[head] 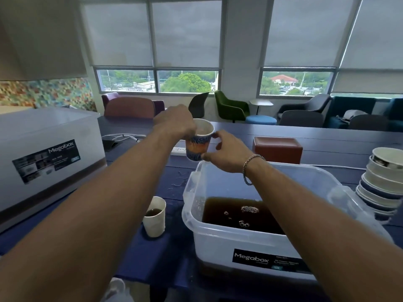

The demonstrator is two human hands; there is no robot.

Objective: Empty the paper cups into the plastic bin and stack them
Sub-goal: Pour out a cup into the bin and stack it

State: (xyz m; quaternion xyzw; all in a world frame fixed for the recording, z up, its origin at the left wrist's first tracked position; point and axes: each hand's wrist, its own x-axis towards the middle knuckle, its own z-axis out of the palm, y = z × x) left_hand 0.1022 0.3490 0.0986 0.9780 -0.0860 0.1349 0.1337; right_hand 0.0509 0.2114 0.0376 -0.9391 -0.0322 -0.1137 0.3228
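Note:
A blue and orange patterned paper cup is held upright in the air just beyond the far left corner of the clear plastic bin. My left hand grips the cup at its rim. My right hand pinches its lower side with thumb and fingers. Brown liquid with bubbles lies in the bin. A white paper cup with brown liquid stands on the table left of the bin. A stack of empty paper cups lies on its side at the right.
A large closed plastic box stands at the left on the blue table. A brown box sits behind the bin, a power strip and white cables beyond. Spilled drops wet the table. Chairs stand by the windows.

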